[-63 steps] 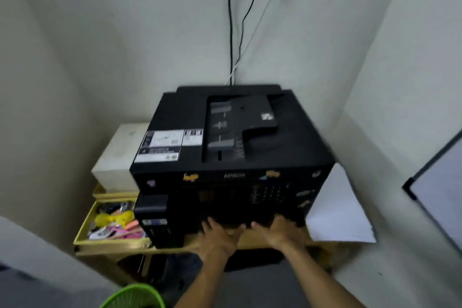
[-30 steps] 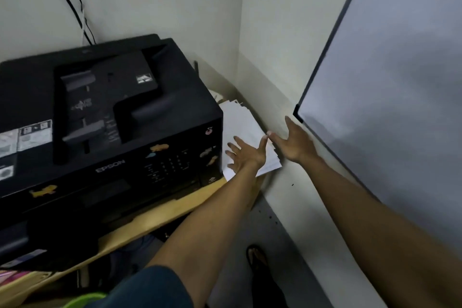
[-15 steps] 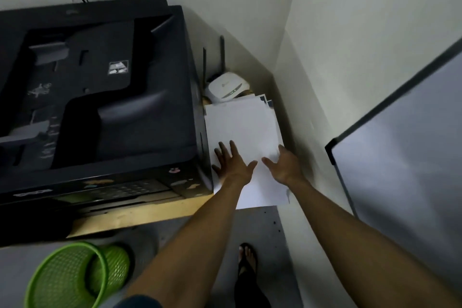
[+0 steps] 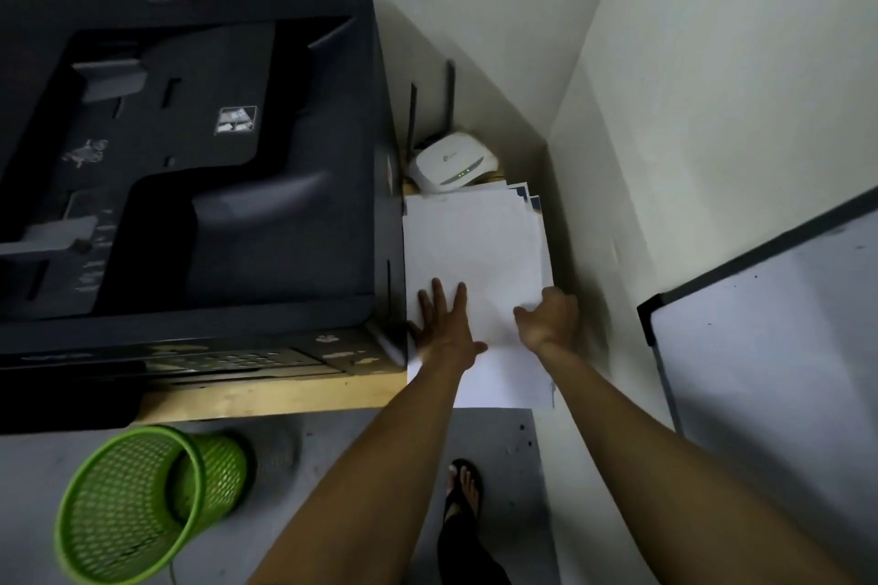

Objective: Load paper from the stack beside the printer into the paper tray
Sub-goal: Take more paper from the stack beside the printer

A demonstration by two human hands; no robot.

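The loose stack of white paper sheets (image 4: pixel 475 252) is lying on the wooden shelf (image 4: pixel 266 394), just beside the big black printer (image 4: pixel 190 166). The left hand (image 4: pixel 444 328) is pressing flat on it, fingers spread; the right hand (image 4: pixel 551 316) is curling around the stack's right edge.

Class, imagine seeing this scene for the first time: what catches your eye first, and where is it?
The white paper stack, wedged between the black printer and the wall, with the left hand flat on it and the right hand at its edge. Next, the green wastebasket tipped on the floor, lower left.
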